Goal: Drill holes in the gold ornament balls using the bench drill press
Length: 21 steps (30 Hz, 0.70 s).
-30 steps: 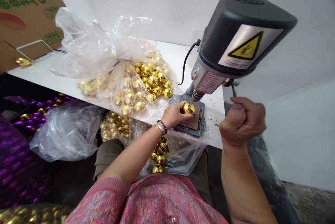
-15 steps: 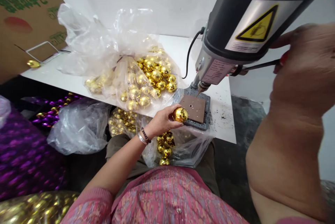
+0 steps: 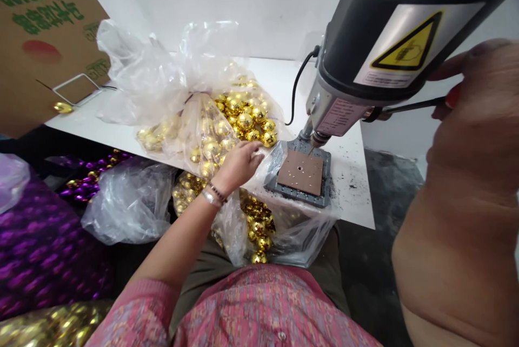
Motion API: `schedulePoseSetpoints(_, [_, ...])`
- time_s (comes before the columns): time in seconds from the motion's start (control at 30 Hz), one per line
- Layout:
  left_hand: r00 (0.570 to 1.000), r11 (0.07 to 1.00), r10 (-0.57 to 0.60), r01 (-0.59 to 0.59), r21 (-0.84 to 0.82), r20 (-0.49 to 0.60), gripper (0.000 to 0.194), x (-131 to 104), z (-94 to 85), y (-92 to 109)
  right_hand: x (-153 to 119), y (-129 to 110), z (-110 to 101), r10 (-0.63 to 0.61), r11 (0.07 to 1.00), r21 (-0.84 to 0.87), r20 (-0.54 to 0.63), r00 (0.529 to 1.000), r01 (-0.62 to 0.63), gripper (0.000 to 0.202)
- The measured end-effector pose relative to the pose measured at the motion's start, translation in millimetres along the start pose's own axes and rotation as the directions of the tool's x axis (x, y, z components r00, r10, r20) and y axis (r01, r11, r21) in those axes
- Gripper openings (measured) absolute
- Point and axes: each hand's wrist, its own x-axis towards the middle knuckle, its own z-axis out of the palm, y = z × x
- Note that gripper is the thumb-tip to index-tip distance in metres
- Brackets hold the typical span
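Note:
My left hand (image 3: pixel 239 163) is stretched out at the mouth of a clear plastic bag (image 3: pixel 146 82), its fingertips beside the shiny gold balls (image 3: pixel 245 121) spilling from it. The fingers are partly apart and I see no ball in them. On the right, my right hand (image 3: pixel 482 82) is wrapped round the red-knobbed lever (image 3: pixel 417 105) of a bench drill press (image 3: pixel 340 93). The thin bit of the drill stands above a brown square pad (image 3: pixel 300 173) with a small hole, lying on the grey base (image 3: pixel 326 195).
More gold balls (image 3: pixel 257 228) lie in a plastic bag below the table edge, over my lap. A cardboard box (image 3: pixel 48 66) stands at the left, near one loose gold ball (image 3: pixel 62 107). Bags of purple balls (image 3: pixel 44 249) fill the lower left. Dark shavings litter the white table (image 3: pixel 359 201).
My left hand has moved left and away from the pad to the bagged balls, and the gold ball it held is gone from it. My right hand stays on the lever.

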Motion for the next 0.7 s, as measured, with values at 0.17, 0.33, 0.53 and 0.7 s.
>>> schedulePoseSetpoints(0.17, [0.986, 0.958, -0.119, 0.082, 0.274, 0.119, 0.037, 67, 23.8, 7, -2, 6, 1, -0.144, 0.984, 0.106, -0.008, 0.99, 0.144, 0.042])
schedulePoseSetpoints(0.33, [0.974, 0.91, -0.139, 0.055, 0.41, 0.179, 0.047, 87, 46.9, 4, -2, -2, -1, -0.149, 0.983, 0.111, 0.001, 0.989, 0.148, 0.038])
schedulePoseSetpoints(0.53, [0.998, 0.992, -0.062, 0.063, 0.111, -0.01, 0.054, 70, 40.1, -1, -2, -5, -4, -0.093, 0.986, 0.146, 0.046, 0.995, 0.085, 0.039])
schedulePoseSetpoints(0.7, [0.991, 0.872, 0.035, 0.034, -0.489, 0.13, 0.057, 37, 30.2, 0, 2, -3, 1, -0.161, 0.974, 0.159, -0.011, 0.987, 0.161, 0.033])
